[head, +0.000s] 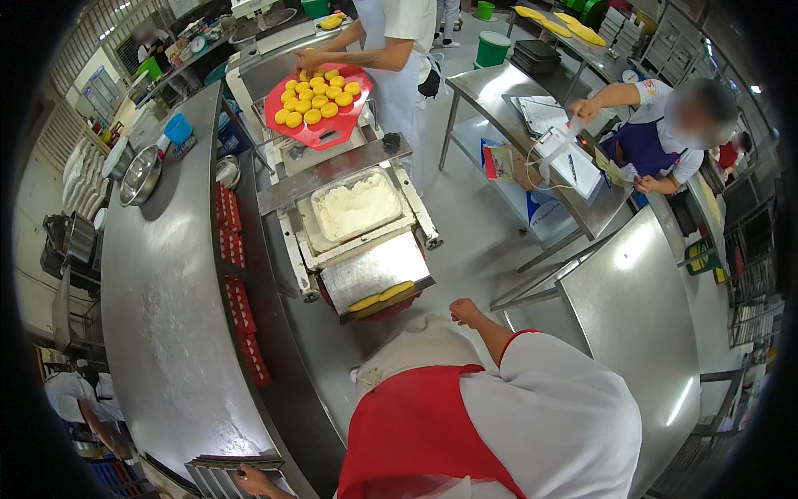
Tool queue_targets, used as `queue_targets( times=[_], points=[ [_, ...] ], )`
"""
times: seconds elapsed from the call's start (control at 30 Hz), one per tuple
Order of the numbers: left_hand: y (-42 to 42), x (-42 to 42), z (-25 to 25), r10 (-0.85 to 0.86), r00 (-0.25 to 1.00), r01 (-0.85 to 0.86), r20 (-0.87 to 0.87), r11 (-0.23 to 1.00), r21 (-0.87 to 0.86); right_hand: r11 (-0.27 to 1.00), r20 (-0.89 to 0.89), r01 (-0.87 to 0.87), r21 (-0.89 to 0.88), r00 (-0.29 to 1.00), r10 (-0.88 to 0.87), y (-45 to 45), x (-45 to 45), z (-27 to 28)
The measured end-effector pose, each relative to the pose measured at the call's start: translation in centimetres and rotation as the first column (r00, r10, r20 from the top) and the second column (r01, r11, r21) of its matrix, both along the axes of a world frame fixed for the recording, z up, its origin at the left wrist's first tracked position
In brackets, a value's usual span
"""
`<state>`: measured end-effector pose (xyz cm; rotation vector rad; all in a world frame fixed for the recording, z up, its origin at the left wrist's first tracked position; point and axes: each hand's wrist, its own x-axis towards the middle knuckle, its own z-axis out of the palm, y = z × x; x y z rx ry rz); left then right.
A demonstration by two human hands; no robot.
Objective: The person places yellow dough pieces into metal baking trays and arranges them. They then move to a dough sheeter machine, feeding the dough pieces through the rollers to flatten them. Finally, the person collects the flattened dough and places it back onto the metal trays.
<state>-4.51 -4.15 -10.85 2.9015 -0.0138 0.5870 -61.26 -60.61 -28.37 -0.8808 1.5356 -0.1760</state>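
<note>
My left hand [254, 481] is at the bottom edge of the view, its fingers closed on the rim of a slatted metal rack [221, 477] at the near end of the steel table [168, 299]. My right hand [464, 312] hangs in front of my red apron [411, 430], its fingers curled with nothing visible in them. Ahead of it is the metal outfeed plate [374, 268] of a dough machine. Two long yellow dough pieces [381, 297] lie along its lower lip. Behind the plate, a clear tub of white flour [358, 206] sits on the machine.
A co-worker [399, 68] handles yellow dough rounds [315, 100] on a red board [324, 140] at the machine's far end. Another person [648, 131] stands by a steel table with clipboards [570, 162]. Steel bowls [142, 176] and a blue cup [177, 129] occupy the left table. Red trays [234, 249] sit beneath it.
</note>
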Motion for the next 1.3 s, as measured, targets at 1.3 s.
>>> queue_targets(
  times=[1.3],
  points=[
    [-2.7, -1.0, 1.3, 0.110, 0.991, -0.122, -0.082, 0.979, -0.161, 0.999, 0.051, -0.009, 0.039, 0.999, 0.007, -1.9, 0.6, -0.5]
  ],
)
